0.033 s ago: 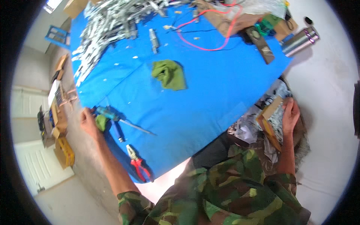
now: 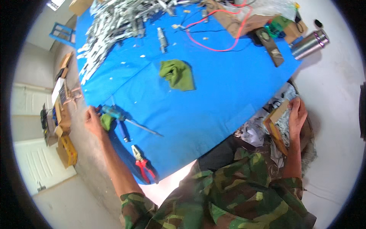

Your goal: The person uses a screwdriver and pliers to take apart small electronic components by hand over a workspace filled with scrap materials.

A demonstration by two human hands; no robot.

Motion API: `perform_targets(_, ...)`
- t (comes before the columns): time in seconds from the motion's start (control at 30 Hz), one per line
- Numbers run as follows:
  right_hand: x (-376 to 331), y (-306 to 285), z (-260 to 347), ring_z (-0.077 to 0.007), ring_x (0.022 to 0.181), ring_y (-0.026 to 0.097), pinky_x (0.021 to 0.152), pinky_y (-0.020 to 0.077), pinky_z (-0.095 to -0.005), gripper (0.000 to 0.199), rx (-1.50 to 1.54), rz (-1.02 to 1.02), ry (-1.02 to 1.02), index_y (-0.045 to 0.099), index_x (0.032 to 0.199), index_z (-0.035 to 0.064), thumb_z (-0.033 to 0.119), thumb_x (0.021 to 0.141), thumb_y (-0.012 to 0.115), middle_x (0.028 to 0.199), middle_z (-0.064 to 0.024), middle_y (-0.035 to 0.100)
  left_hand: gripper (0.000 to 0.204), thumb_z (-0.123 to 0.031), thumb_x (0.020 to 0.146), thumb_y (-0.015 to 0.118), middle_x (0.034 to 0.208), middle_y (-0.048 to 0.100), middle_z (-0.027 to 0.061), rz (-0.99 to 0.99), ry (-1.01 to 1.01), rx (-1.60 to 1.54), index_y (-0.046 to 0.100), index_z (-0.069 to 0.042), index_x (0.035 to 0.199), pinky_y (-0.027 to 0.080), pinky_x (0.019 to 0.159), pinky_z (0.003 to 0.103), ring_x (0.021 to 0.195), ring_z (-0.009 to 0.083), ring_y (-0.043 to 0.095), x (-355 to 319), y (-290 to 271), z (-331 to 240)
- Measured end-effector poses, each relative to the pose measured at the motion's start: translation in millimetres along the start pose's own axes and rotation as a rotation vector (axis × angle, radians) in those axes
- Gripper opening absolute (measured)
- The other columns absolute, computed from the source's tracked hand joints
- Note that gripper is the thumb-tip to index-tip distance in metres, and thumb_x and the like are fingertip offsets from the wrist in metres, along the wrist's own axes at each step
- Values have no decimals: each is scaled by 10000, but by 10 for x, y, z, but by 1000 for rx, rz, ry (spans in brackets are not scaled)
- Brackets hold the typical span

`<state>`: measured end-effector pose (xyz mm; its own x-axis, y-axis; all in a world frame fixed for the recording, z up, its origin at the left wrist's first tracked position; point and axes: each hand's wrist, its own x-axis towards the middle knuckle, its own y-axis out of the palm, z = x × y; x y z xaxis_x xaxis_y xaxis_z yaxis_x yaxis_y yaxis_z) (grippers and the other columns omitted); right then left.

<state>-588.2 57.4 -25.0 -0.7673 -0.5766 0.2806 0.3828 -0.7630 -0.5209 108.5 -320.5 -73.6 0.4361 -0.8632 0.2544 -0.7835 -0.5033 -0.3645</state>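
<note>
My left hand (image 2: pixel 94 121) is at the left edge of the table with its fingers curled in. Whatever they close on, if anything, is hidden. Beside it lie a screwdriver (image 2: pixel 143 128) with a teal handle, a blue-handled tool (image 2: pixel 122 131) and a small green cloth (image 2: pixel 106 121). Red-handled pliers (image 2: pixel 142 165) rest nearer to me. Off the table's right side, my right hand (image 2: pixel 297 117) has its fingers closed at the far corner of an open cardboard box (image 2: pixel 273 131) holding silvery pieces. A crumpled olive cloth (image 2: pixel 177 75) lies mid-table.
Silvery metal parts (image 2: pixel 114 26) are heaped on the far left of the blue-covered table (image 2: pixel 206 114); one part (image 2: pixel 162 39) lies apart. An orange-red cable (image 2: pixel 219 50), a dark flat tool (image 2: pixel 271 49) and a steel flask (image 2: pixel 310 45) are at the far right. Plastic bags (image 2: pixel 253 131) surround the box.
The whole view has shifted slightly, so the table and its things appear a little farther right. Both hands stay in the same places beside the table.
</note>
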Motion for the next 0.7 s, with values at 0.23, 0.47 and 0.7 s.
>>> perform_targets(0.23,-55,1523,1797,-260,898,722,777,567,-367,277,72,522,-346,702,1216,64,183,966,717,1113,-127,717,385,-360,1025,690,804,731,52,-46,-43,-39,736,-9,876,471,624,267,666,91,591,-117,84,-247)
perform_targets(0.47,-88,2510,2288,-353,1061,692,879,567,-478,416,-55,600,-678,699,1290,127,233,896,780,1181,-141,669,392,-370,1024,691,803,721,43,-44,-58,-54,723,-11,867,469,619,264,665,90,587,-159,114,-303)
perform_targets(0.7,-53,2927,2173,-328,936,697,742,569,-471,346,-64,651,-752,741,1213,163,214,871,757,1007,-106,668,376,-357,1026,693,810,720,40,-46,-68,-40,726,-16,874,482,650,265,689,89,596,-165,80,-264)
